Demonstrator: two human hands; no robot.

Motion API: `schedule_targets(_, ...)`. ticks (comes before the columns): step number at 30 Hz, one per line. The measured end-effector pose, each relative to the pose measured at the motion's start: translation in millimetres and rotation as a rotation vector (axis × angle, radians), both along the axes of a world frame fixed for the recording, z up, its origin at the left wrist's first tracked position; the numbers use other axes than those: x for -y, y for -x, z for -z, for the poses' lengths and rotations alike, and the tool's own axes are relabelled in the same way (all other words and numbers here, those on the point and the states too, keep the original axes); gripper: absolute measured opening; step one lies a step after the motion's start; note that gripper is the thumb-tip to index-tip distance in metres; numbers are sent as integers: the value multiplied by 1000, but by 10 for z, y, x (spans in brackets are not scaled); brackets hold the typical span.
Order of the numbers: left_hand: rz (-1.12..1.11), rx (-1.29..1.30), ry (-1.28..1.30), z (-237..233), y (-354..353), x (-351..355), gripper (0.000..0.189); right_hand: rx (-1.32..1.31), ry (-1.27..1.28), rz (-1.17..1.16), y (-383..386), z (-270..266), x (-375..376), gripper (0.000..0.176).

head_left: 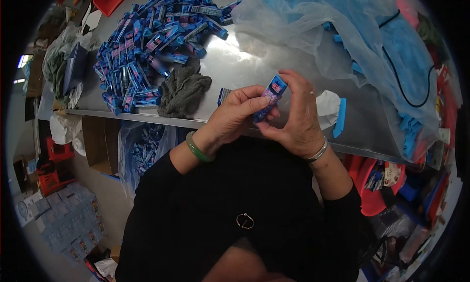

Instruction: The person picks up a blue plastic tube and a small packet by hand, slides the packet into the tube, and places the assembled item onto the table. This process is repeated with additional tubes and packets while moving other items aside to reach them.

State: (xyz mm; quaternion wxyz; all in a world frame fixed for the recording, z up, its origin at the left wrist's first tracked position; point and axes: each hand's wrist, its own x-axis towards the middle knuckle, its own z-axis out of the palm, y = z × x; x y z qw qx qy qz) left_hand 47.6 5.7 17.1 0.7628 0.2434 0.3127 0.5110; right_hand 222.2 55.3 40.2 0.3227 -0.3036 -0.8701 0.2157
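A small blue and purple printed box (272, 91) is held tilted in front of me, over the near edge of the metal table. My left hand (237, 108) pinches it from the left, thumb lying across its printed face. On the other side my right hand (299, 116) curls around it, fingertips at its upper end and thumb near the lower end. Another small box (223, 96) lies partly hidden behind my left hand. Just right of my right hand are a crumpled white piece (328, 105) and a bright blue strip (341, 118).
A large heap of similar boxes (147, 49) covers the table's left, with a dark grey cloth (185, 90) at its near side. A clear plastic bag (313, 32) with blue pieces spreads over the right. Below the edge hangs a bag of boxes (148, 147); red bins (369, 184) stand lower right.
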Motion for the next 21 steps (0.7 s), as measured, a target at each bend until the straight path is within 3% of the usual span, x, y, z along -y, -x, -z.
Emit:
schedule_targets(11,-34,-1,-45,29,-31,18,20,16,-3,-27,0,-1,1,91)
schedule_targets(13,-138,-141,-96,6,-54,21,20,17,5,-23,2,2,8,91)
schedule_targets(21,-93,-20,-55,45,-13,12,24,0,22,-9,-27,-28,-37,100)
